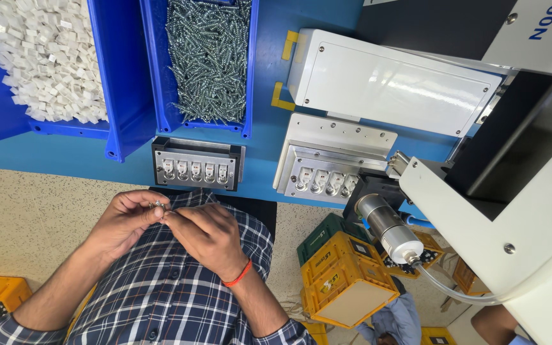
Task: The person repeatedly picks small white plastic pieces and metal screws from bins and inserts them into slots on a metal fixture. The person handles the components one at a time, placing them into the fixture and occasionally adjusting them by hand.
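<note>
A white machine (512, 217) fills the right side of the frame, and along the top the blue counter (97, 156) carries a bin of white plastic pieces (46, 57) at upper left and a bin of screws (209, 57) beside it, with a small metal fixture (196, 165) just below the bins. At lower centre, over a plaid shirt (161, 300), the left hand (126, 220) and right hand (209, 233) meet fingertip to fingertip, both grips pinched together on a small screw (159, 204) held between them, near the fixture.
</note>
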